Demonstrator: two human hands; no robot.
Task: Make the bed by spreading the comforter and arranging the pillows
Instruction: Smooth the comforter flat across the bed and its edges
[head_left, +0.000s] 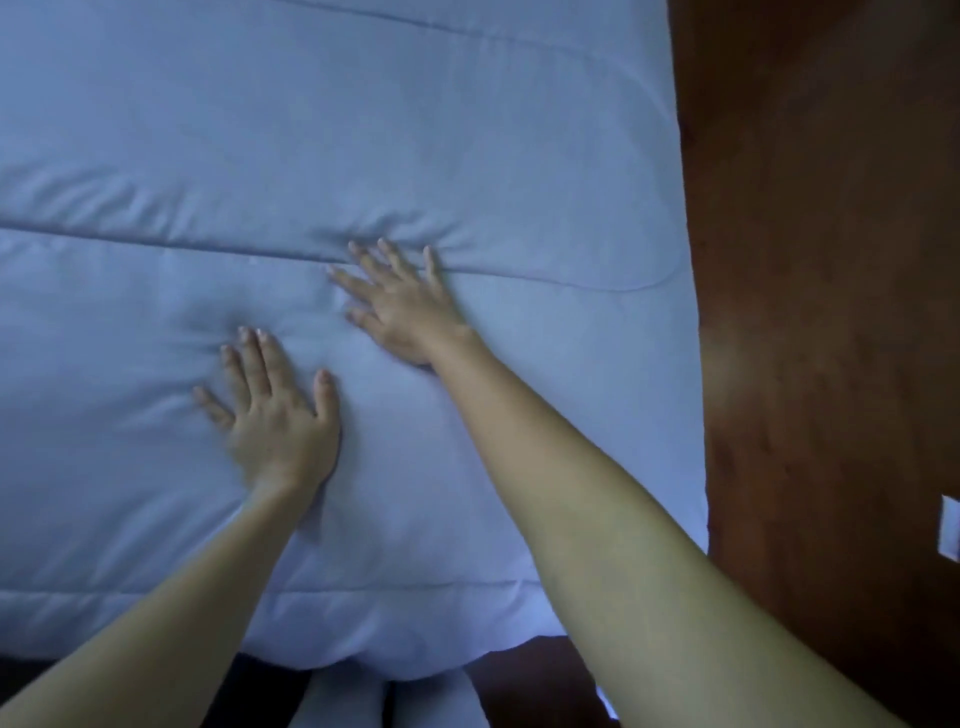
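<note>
Two bare hands pressed flat on the pale blue quilted comforter — left hand closer to the bed's near edge, right hand further in and just beside it, fingertips reaching a stitched seam. Fingers of both splayed wide, palms down, gripping nothing; small puckers in the fabric ahead of the fingertips. Comforter already laid across the bed, reaching the right edge beside the wooden floor and hanging over the near edge. No pillows in view.

Probably the smoothing part of the spreading step, well along judging by the mostly even surface. Next, likely: sweep outward toward the right edge and near corner to push out those puckers, with light, even pressure — too heavy a push liable to bunch the soft filling and drag the seam crooked. Then on to the pillows, wherever kept. Small white object at the far right of the floor, too cut off to identify.
</note>
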